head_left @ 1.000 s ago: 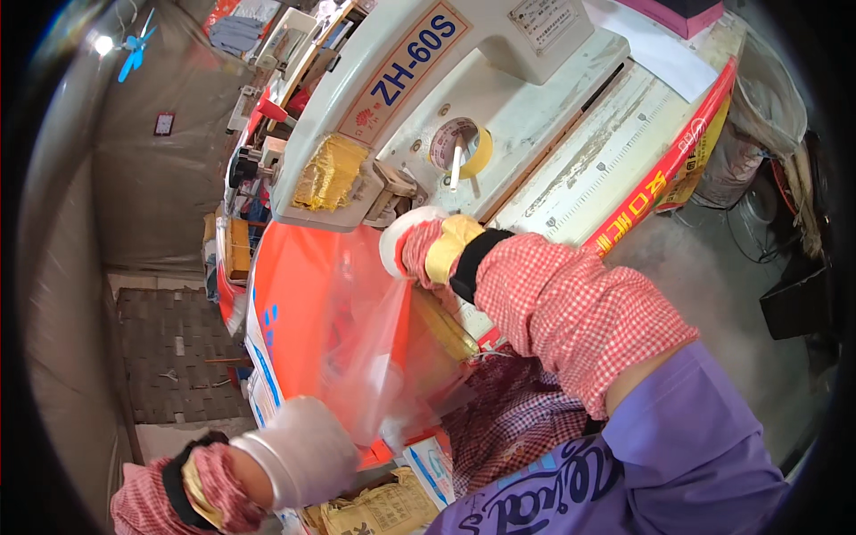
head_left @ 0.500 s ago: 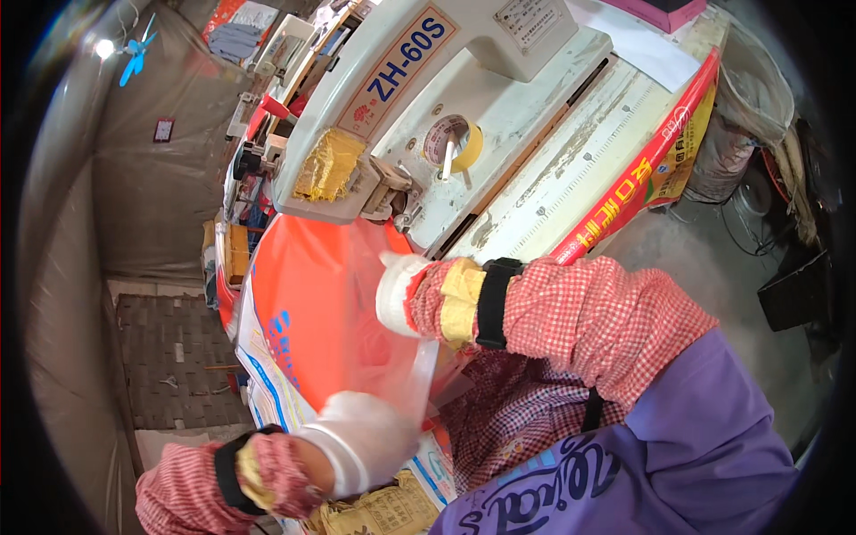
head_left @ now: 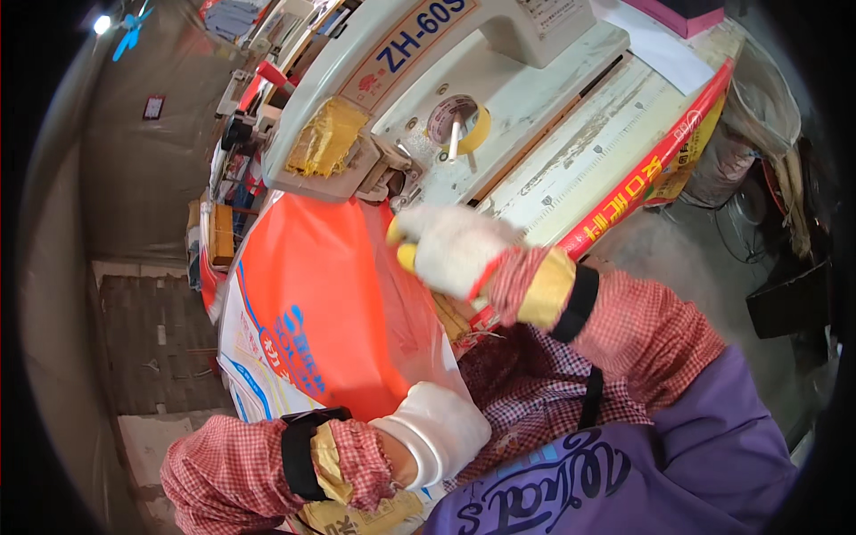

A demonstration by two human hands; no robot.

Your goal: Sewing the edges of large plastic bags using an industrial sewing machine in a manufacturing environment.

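A glossy orange-red and white printed plastic bag (head_left: 308, 267) slants beneath the sewing machine head, a clear filmy strip along its right side. At its lower right edge, my left hand (head_left: 441, 430) in a white glove is closed over the plastic; its fingertips are turned under. My right hand (head_left: 450, 245), gloved in white with yellow fingertips, is by the bag's upper right edge, just below the machine's presser area. Its fingers are curled and blurred; what they hold, if anything, cannot be made out. The pale sewing machine (head_left: 357, 98) has yellow woven cloth (head_left: 327, 147) on its head.
A yellow tape roll (head_left: 464, 125) with a white stick sits on the machine's bed. A red and yellow printed sheet (head_left: 642, 178) edges the worktable (head_left: 571, 169). Brown paper sacking (head_left: 370, 515) lies below my left hand. Bags and a black box (head_left: 789, 303) stand at right.
My right hand has moved up and to the right, toward the machine. My left hand has shifted right and slightly down. The orange bag now shows flatter and wider.
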